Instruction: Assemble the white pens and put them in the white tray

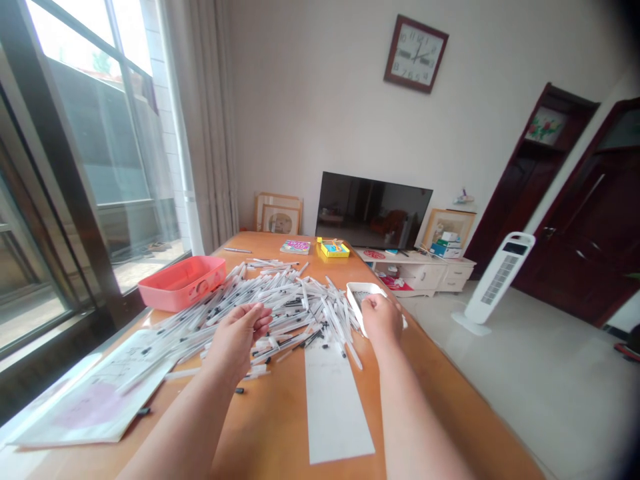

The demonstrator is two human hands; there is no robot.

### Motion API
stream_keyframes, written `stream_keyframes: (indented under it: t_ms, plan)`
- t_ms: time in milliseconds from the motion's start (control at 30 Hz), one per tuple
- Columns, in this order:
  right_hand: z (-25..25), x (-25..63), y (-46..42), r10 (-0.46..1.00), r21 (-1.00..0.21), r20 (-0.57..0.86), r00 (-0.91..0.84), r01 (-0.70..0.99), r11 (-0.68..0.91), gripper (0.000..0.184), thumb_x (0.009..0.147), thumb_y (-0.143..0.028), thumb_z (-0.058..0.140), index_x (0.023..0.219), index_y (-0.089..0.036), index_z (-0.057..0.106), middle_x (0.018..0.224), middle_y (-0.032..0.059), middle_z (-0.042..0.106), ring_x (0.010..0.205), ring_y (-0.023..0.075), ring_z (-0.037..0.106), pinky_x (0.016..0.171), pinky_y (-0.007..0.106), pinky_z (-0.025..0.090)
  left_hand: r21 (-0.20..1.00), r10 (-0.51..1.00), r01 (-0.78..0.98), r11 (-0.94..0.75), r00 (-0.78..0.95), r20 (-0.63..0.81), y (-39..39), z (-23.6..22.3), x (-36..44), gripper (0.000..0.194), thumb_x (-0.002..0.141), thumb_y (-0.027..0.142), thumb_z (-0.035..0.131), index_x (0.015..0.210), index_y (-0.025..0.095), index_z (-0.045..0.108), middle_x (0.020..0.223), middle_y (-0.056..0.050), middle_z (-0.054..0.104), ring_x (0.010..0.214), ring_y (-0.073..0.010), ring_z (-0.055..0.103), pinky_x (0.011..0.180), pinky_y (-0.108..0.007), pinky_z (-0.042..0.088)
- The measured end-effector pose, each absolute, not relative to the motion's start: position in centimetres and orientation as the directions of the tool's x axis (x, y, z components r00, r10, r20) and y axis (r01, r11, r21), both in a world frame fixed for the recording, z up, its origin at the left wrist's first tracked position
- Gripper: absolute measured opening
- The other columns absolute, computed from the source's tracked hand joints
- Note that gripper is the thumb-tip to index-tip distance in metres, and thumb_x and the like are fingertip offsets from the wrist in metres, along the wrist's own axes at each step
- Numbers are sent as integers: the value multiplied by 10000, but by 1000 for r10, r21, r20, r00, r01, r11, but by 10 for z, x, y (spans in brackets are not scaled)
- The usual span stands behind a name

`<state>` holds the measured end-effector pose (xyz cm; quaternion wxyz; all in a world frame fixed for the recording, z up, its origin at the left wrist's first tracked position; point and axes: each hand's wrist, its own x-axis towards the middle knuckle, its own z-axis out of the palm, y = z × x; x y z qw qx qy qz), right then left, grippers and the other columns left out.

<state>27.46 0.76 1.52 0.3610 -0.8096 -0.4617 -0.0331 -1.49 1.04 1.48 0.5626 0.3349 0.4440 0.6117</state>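
A big heap of white pens (280, 300) with black tips lies across the middle of a wooden table (270, 427). My left hand (239, 337) hovers over the near edge of the heap, fingers loosely curled and apart, nothing visible in it. My right hand (383, 319) is closed, fingers curled down into a small white tray (361, 293) at the heap's right side; what it pinches is hidden.
A pink plastic box (183, 281) stands left of the heap. A white paper strip (335, 407) lies in front of me, printed sheets (95, 393) at the near left. A yellow box (333, 249) and a booklet (295, 247) sit at the far end. The table's right edge drops to the floor, where a white tower fan (495, 277) stands.
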Motion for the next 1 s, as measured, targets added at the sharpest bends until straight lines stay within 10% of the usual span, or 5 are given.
stream_keyframes:
  t_ms: [200,667,1000]
  plan:
    - [10,245,8,875,-597,336,348,797,-87,188,840,-309,530,866,-261,710,835,0,714,762,175,600,617,254,351,911,977,-411,13,-187,-98,9,20,-21,264,760,252,771,960,133,646,985,-140,727,792,-149,692,673,-224,545]
    - [-16,200,20,972,-253,176,159,961,-112,156,836,-371,591,789,-254,684,872,30,716,828,210,645,638,271,363,916,972,-401,-26,-225,-71,15,15,-32,366,698,352,811,951,151,640,957,-120,729,776,-156,680,693,-263,512]
    - [-14,198,22,971,-255,135,199,954,-160,145,826,-308,584,808,-246,714,864,49,729,829,216,667,633,267,376,948,942,212,-236,-191,277,21,-3,-20,212,759,410,694,816,206,679,776,-62,689,757,-221,608,698,-306,431]
